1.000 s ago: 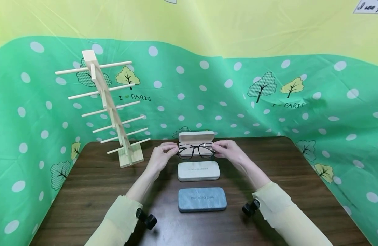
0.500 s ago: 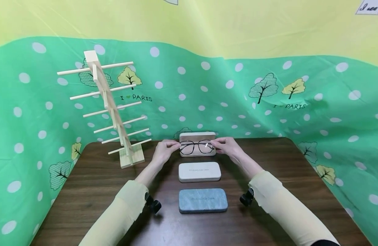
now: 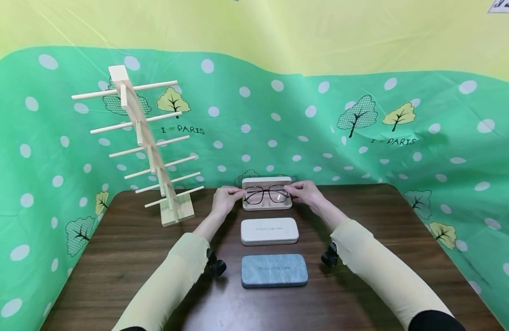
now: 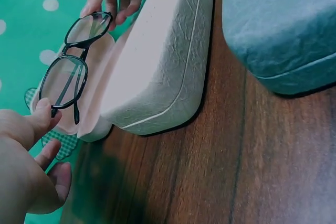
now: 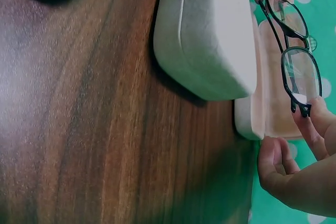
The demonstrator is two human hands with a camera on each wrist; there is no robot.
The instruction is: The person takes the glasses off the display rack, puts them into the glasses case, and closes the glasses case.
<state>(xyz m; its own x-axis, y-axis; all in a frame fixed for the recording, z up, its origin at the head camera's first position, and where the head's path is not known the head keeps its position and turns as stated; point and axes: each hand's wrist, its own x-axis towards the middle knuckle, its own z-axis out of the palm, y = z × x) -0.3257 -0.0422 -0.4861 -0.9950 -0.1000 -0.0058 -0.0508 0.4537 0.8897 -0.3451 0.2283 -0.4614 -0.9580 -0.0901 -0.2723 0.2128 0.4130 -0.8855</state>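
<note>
Black-framed glasses (image 3: 265,189) are held between both hands, just in front of an open white glasses case (image 3: 267,208) at the table's far edge. My left hand (image 3: 224,201) pinches one end of the frame with thumb and fingertips. At the other end, my right hand (image 3: 308,195) pinches the frame likewise. In the left wrist view the temples appear folded behind the lenses of the glasses (image 4: 84,55). The right wrist view shows the case's pale pink lining (image 5: 273,103) behind and below them. Whether the glasses touch the case, I cannot tell.
A closed white glasses case (image 3: 269,231) lies in front of the open one, and a closed blue case (image 3: 275,271) nearer still. At the left stands a wooden peg rack (image 3: 148,147) on the brown table (image 3: 382,239). A green-and-yellow cloth (image 3: 312,128) hangs behind.
Both hands have carried the glasses away from me and slightly up in the head view, from the open case's front edge to over its inside. The closed cases have not moved.
</note>
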